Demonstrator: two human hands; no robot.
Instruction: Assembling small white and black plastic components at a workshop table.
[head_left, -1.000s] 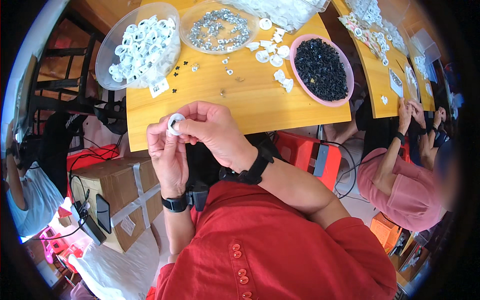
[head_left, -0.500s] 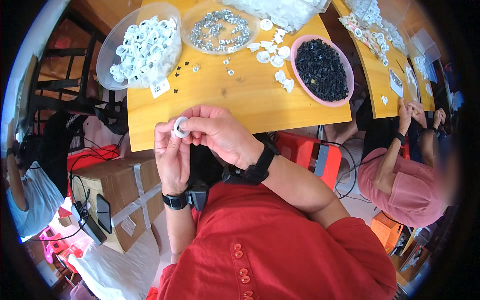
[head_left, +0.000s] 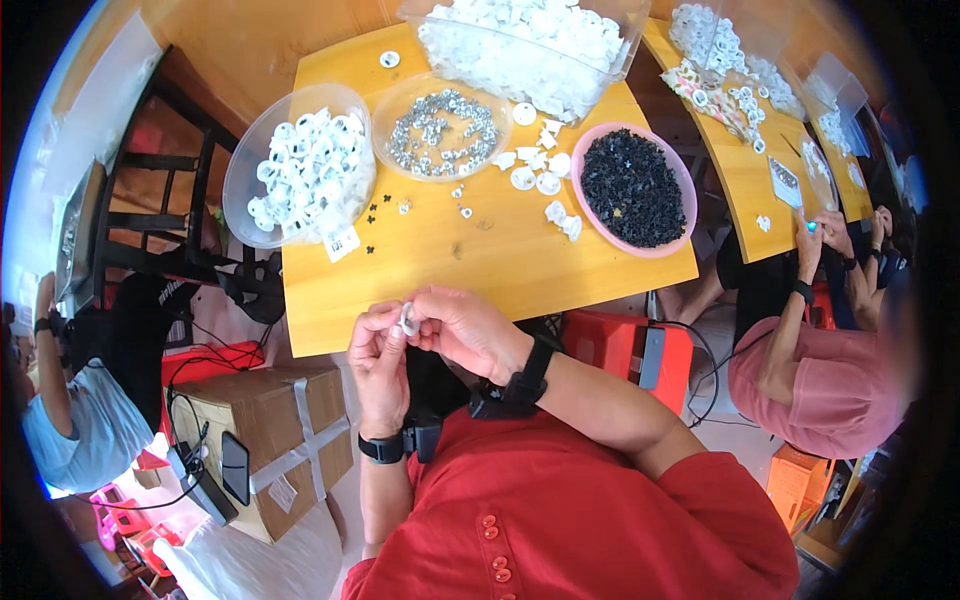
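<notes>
Close below the front edge of the yellow wooden table [head_left: 590,285], the left hand [head_left: 378,370] and the right hand [head_left: 465,332] are meeting, fingertips closing on a small white round plastic part [head_left: 409,319] and pinching it between them. The part is standing nearly edge-on, so its inner face is hard to make out, and fingers are covering part of its rim. The right hand's curled lower fingers are partly hiding behind its thumb side; whether they are gripping anything else, I cannot tell.

Beyond the hands, a clear round plastic tub [head_left: 240,185] is holding white parts, heaped so that the lower ones are hidden. Beside it, a shallow clear round dish [head_left: 466,136] is carrying tiny silvery metal pieces, too small to tell apart. A pink oval tray [head_left: 655,249] is holding small black pieces that are merging into one dark mass. The upper frame edge is cutting off a large clear plastic box [head_left: 628,48] of white parts.

At the far left, the dark fisheye rim is cropping a person in a light blue shirt [head_left: 85,425]; at right, blur is obscuring part of a co-worker in a pink top [head_left: 835,395].
</notes>
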